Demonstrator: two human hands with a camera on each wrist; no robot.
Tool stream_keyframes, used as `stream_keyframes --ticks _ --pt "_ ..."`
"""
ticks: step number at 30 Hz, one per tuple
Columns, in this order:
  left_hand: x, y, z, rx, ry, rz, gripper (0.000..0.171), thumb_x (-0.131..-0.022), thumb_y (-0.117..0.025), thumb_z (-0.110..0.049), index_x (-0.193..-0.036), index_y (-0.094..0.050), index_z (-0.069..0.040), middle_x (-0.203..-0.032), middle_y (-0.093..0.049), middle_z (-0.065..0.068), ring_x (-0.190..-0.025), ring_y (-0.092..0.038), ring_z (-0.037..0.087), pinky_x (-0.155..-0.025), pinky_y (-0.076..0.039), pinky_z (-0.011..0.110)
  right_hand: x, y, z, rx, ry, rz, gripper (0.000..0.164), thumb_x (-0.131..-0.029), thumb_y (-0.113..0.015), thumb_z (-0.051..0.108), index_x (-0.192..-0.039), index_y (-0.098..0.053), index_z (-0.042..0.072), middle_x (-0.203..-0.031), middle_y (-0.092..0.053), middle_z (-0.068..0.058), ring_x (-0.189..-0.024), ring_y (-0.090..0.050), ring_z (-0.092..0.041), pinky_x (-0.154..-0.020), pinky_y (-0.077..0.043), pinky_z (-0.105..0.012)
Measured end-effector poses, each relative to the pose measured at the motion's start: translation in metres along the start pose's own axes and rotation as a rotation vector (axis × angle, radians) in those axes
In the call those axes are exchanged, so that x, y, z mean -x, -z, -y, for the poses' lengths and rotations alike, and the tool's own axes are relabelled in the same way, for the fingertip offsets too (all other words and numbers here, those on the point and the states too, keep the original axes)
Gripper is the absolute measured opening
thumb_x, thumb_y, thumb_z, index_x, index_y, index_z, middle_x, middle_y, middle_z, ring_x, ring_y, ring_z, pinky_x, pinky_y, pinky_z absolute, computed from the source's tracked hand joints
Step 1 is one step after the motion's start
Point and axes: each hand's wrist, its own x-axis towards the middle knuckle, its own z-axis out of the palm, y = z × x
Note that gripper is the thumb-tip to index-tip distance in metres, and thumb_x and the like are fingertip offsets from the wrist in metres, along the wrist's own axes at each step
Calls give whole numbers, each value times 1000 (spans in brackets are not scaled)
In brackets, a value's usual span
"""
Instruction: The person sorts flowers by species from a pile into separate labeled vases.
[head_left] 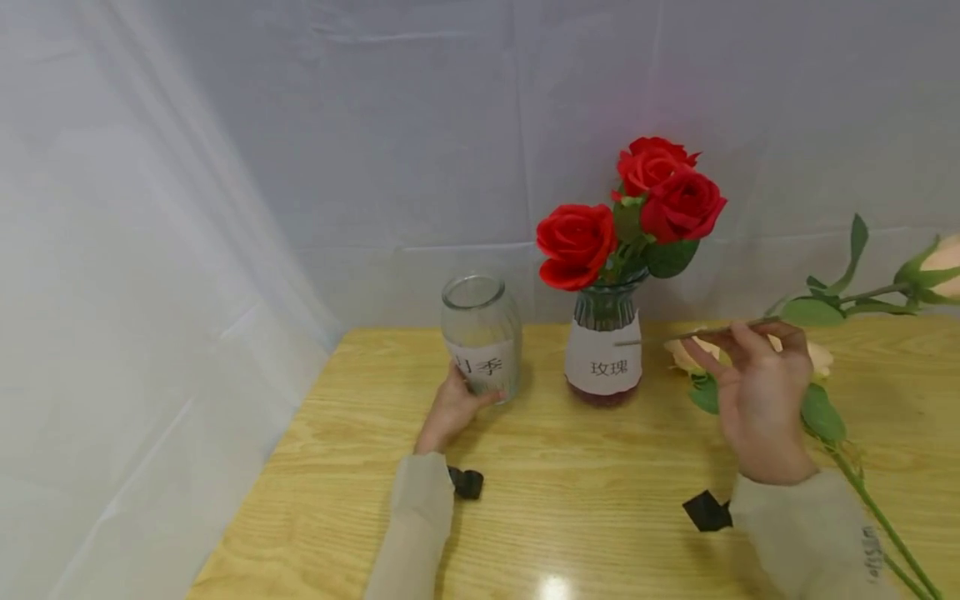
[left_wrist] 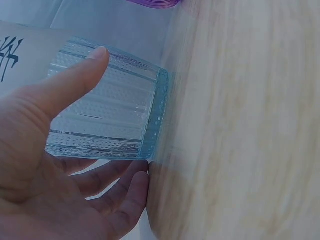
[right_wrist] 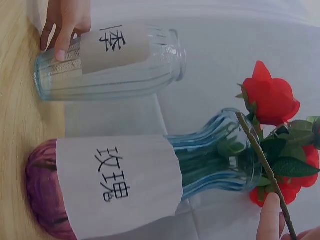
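Observation:
My left hand (head_left: 452, 410) grips a clear glass vase (head_left: 482, 327) low on its side, the thumb across its front. That vase holds no flowers and bears a white paper label; in the left wrist view its ribbed base (left_wrist: 112, 122) stands on the table. My right hand (head_left: 765, 404) pinches the stem of a pale peach rose (head_left: 870, 295), held nearly level with its bloom to the right. The cut end of this stem (right_wrist: 260, 152) shows in front of the other vase's mouth in the right wrist view. Between the hands stands that labelled vase (head_left: 603, 358) with several red roses (head_left: 682, 204).
More peach roses (head_left: 821, 360) lie on the wooden table (head_left: 570, 492) behind and beside my right hand, their green stems (head_left: 870, 500) reaching the near right edge. A white cloth (head_left: 405, 150) hangs behind the table and down its left side.

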Motion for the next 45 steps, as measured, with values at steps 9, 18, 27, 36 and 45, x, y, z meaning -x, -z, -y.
stream_keyframes --ticks 9,18,27,36,45 --pt "2 0 -4 -20 18 -2 92 -85 -81 -5 -155 -22 1 -153 -40 28 -142 -37 43 -117 -27 55 8 -16 -12 10 75 -8 25 -96 -60 -10 -97 -38 1 -83 -48 -12 -62 -62 -28 -60 -61 -44" --pt "0 -1 -1 -31 18 -3 91 -85 -81 -6 -155 -23 0 -153 -40 27 -142 -37 43 -117 -28 55 15 -24 -27 -3 95 13 20 -97 -57 -11 -111 -51 1 -85 -51 -12 -64 -62 -27 -65 -62 -44" --pt "0 0 0 -33 16 0 91 -85 -82 -6 -155 -24 0 -153 -41 27 -141 -38 43 -117 -27 54 24 -33 -43 -47 97 0 29 -98 -51 -14 -121 -49 4 -85 -49 -11 -64 -56 -22 -67 -61 -46" --pt "0 -1 -2 -27 -7 6 90 -84 -82 -5 -154 -25 0 -152 -42 27 -141 -38 43 -117 -27 55 32 -39 -57 -59 64 -32 29 -97 -56 -13 -120 -57 4 -75 -60 -10 -69 -65 -22 -71 -61 -47" --pt "0 1 0 -34 12 11 92 -85 -81 -7 -155 -23 1 -154 -40 27 -142 -37 43 -117 -27 55 39 -44 -72 -44 75 11 24 -98 -56 -10 -118 -57 4 -80 -61 -9 -77 -65 -22 -79 -60 -46"
